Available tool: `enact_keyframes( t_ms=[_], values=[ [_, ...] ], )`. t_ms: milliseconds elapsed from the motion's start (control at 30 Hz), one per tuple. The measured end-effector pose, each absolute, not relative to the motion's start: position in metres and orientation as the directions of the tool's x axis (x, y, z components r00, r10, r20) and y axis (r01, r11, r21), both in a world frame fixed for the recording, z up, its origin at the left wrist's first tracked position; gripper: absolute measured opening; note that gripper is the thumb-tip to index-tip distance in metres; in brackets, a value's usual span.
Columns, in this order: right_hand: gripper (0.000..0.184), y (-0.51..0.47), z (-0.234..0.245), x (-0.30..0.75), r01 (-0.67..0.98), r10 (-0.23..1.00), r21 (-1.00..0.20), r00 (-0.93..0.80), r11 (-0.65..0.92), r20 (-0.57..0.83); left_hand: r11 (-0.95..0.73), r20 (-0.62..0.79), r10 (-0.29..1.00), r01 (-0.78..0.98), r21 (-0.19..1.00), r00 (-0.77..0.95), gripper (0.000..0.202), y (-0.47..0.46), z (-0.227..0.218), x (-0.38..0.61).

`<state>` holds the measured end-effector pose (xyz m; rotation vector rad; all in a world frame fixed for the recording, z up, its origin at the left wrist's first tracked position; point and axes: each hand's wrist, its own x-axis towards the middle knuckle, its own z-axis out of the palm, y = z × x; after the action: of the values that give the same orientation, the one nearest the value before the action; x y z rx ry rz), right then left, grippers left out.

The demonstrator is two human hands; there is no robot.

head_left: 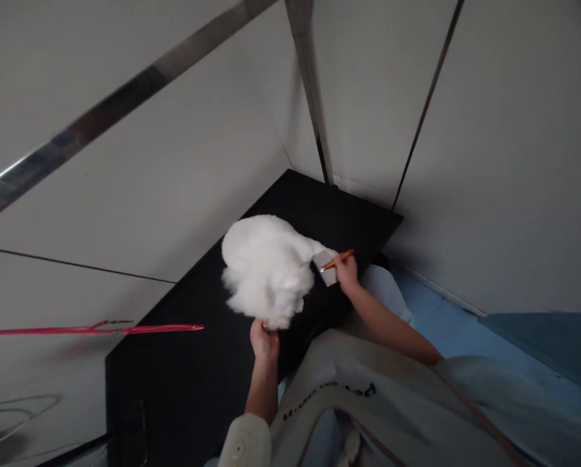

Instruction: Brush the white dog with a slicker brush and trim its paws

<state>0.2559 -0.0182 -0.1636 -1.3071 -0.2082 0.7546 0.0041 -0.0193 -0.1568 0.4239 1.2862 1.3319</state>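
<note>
A fluffy white dog (265, 266) is on the black grooming table (339, 207). My left hand (265, 340) is closed on the near end of the dog; whether it grips a paw or the muzzle is hidden by fur. In my right hand (347, 274) is a slicker brush (326, 270) with an orange-brown handle. Its grey flat head is at the dog's right side, against or very near the fur there.
A pink-red lead (163, 329) stretches in from the left above the table. Shiny metal bars (158, 74) cross the upper view, with pale walls behind. A grey apron (358, 383) covers my front, and blue floor (431, 311) shows at the right.
</note>
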Motion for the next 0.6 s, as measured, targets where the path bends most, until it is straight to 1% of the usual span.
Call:
enact_keyframes(
  t_ms=[67, 100, 167, 200, 233, 267, 300, 367, 400, 433, 467, 500, 533, 567, 600],
  values=[
    [0.034, -0.026, -0.165, 0.271, -0.378, 0.552, -0.922, 0.787, 0.083, -0.273, 0.278, -0.422, 0.871, -0.457, 0.845, -0.252, 0.029, -0.02, -0.16, 0.005],
    [0.034, -0.029, -0.163, 0.269, -0.394, 0.565, -0.914, 0.778, 0.098, -0.274, 0.277, -0.415, 0.877, -0.452, 0.848, -0.242, 0.026, -0.02, -0.161, 0.006],
    [0.033, -0.031, -0.157, 0.25, -0.458, 0.687, -0.88, 0.68, 0.123, -0.258, 0.285, -0.405, 0.891, -0.441, 0.851, -0.206, 0.021, -0.021, -0.162, 0.007],
    [0.033, -0.029, -0.154, 0.238, -0.5, 0.775, -0.859, 0.585, 0.111, -0.241, 0.292, -0.407, 0.893, -0.438, 0.85, -0.194, 0.021, -0.022, -0.163, 0.008],
    [0.033, -0.026, -0.152, 0.229, -0.529, 0.825, -0.844, 0.515, 0.093, -0.232, 0.301, -0.413, 0.891, -0.435, 0.849, -0.19, 0.023, -0.022, -0.163, 0.008],
    [0.034, -0.022, -0.15, 0.225, -0.54, 0.84, -0.839, 0.484, 0.068, -0.244, 0.305, -0.417, 0.889, -0.432, 0.849, -0.192, 0.027, -0.023, -0.163, 0.007],
    [0.036, -0.017, -0.15, 0.226, -0.537, 0.816, -0.842, 0.509, 0.052, -0.275, 0.305, -0.417, 0.887, -0.427, 0.851, -0.197, 0.031, -0.024, -0.163, 0.007],
    [0.036, -0.011, -0.152, 0.242, -0.498, 0.672, -0.866, 0.658, 0.05, -0.34, 0.3, -0.414, 0.885, -0.418, 0.858, -0.214, 0.037, -0.026, -0.163, 0.007],
    [0.036, -0.01, -0.153, 0.251, -0.475, 0.587, -0.876, 0.734, 0.084, -0.342, 0.295, -0.411, 0.884, -0.415, 0.86, -0.223, 0.037, -0.027, -0.162, 0.008],
    [0.035, -0.011, -0.153, 0.258, -0.456, 0.553, -0.881, 0.77, 0.127, -0.318, 0.291, -0.409, 0.883, -0.416, 0.862, -0.229, 0.037, -0.027, -0.161, 0.01],
    [0.035, -0.014, -0.152, 0.261, -0.441, 0.568, -0.883, 0.773, 0.161, -0.283, 0.288, -0.408, 0.883, -0.418, 0.862, -0.232, 0.035, -0.028, -0.16, 0.012],
    [0.035, -0.017, -0.151, 0.259, -0.438, 0.63, -0.881, 0.739, 0.179, -0.239, 0.284, -0.405, 0.885, -0.424, 0.86, -0.228, 0.034, -0.028, -0.158, 0.014],
    [0.034, -0.019, -0.15, 0.253, -0.446, 0.721, -0.878, 0.665, 0.175, -0.194, 0.279, -0.401, 0.889, -0.431, 0.858, -0.221, 0.033, -0.029, -0.156, 0.017],
    [0.034, -0.021, -0.149, 0.246, -0.46, 0.815, -0.877, 0.557, 0.139, -0.163, 0.276, -0.396, 0.893, -0.438, 0.856, -0.213, 0.032, -0.029, -0.154, 0.019],
    [0.034, -0.021, -0.15, 0.24, -0.475, 0.873, -0.874, 0.464, 0.1, -0.153, 0.274, -0.394, 0.896, -0.443, 0.854, -0.205, 0.033, -0.03, -0.153, 0.021]
  ],
)
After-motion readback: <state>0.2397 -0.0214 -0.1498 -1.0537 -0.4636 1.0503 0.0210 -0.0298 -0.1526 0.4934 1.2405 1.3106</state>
